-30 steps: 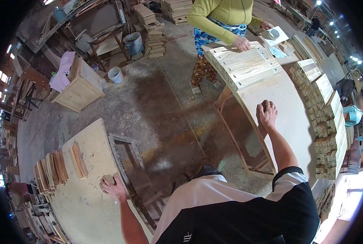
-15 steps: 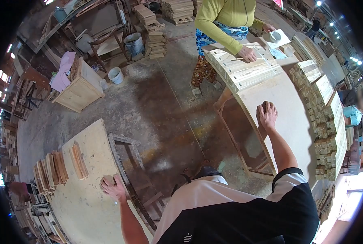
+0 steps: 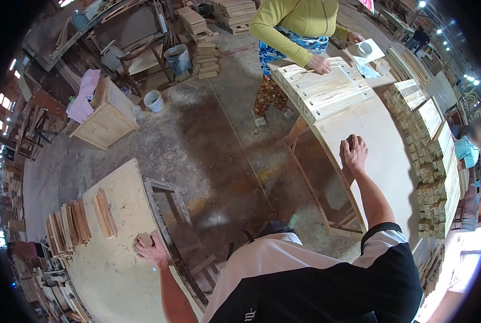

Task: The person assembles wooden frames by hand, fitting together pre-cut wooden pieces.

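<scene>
My left hand [image 3: 150,249] rests on the pale tabletop [image 3: 108,269] at lower left, its fingers apart and nothing held. Thin wooden strips [image 3: 105,214] lie just beyond it, beside a row of darker strips [image 3: 68,226]. On the right, my right hand [image 3: 354,153] leans on a light work table [image 3: 383,129], fingers apart and slightly bent, with nothing visible in them. Beyond it, on the same table, lie pale wooden boards [image 3: 326,91] with dark slots. A co-worker's hand [image 3: 319,64] is at the far edge of these boards.
The co-worker [image 3: 297,27] stands across the right table, the other hand at a white panel with a round container [image 3: 365,49]. Stacked wooden pieces [image 3: 431,161] line the right side. A wooden cabinet [image 3: 106,116] and a bucket [image 3: 154,100] stand on the floor at left.
The co-worker's hand over the boards has shifted left and toward the far edge, and the sleeve moved with it. My own hands stay where they were.
</scene>
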{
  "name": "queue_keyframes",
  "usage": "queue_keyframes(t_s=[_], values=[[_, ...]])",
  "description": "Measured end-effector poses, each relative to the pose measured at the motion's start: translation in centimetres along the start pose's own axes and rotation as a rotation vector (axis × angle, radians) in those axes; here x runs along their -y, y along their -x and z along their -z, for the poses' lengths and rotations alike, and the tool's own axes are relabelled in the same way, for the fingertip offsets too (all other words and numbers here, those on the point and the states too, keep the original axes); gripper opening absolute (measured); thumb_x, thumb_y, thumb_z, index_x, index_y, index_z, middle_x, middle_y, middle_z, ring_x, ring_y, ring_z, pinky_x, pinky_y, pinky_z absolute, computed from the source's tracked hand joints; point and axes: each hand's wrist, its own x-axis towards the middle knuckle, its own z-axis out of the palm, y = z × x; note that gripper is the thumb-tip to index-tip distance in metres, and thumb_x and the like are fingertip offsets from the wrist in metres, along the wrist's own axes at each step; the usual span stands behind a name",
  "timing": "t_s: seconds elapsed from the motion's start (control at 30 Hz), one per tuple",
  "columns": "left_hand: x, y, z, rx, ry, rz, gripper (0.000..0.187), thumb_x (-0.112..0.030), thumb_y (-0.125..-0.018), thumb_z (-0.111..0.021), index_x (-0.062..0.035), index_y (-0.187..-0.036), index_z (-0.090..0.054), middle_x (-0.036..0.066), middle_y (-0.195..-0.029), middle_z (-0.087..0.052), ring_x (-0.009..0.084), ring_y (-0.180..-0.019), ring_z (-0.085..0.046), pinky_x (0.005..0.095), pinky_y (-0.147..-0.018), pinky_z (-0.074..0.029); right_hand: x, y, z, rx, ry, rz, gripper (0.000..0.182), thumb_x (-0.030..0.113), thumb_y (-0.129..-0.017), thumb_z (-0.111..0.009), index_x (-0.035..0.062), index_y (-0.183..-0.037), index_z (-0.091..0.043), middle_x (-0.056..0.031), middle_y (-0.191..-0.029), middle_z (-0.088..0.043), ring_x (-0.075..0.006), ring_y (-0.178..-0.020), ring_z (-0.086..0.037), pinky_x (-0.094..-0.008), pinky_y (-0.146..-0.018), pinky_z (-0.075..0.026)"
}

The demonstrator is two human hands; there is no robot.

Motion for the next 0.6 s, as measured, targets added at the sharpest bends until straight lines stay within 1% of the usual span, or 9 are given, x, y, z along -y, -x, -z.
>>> queue_keyframes(t_s=[0.17, 0.6], values=[[0.07, -0.02, -0.04, -0.001, 0.000, 0.000, 0.079, -0.062, -0.093, -0.055, -0.0047, -0.147, -0.046, 0.018, -0.153, -0.041, 0.0378, -0.145, -0.032, 0.0600, -0.116, -0.024, 0.27, 0.01, 0.44, 0.038, -0.002, -0.007, 0.053, 0.049, -0.095, -0.052, 0.0123, -0.132, -0.055, -0.0195, -0.141, -0.052, -0.0379, -0.136, -0.043, -0.0560, -0.110, -0.032], [-0.33, 0.19, 0.62, 0.014, -0.004, -0.005, 0.078, -0.061, -0.094, -0.053, -0.0042, -0.147, -0.045, 0.021, -0.152, -0.041, 0.0388, -0.145, -0.032, 0.0580, -0.116, -0.024, 0.27, 0.23, 0.32, -0.004, 0.006, 0.012, 0.052, 0.049, -0.094, -0.054, 0.0125, -0.131, -0.055, -0.0190, -0.138, -0.053, -0.0383, -0.133, -0.045, -0.0557, -0.108, -0.033]])
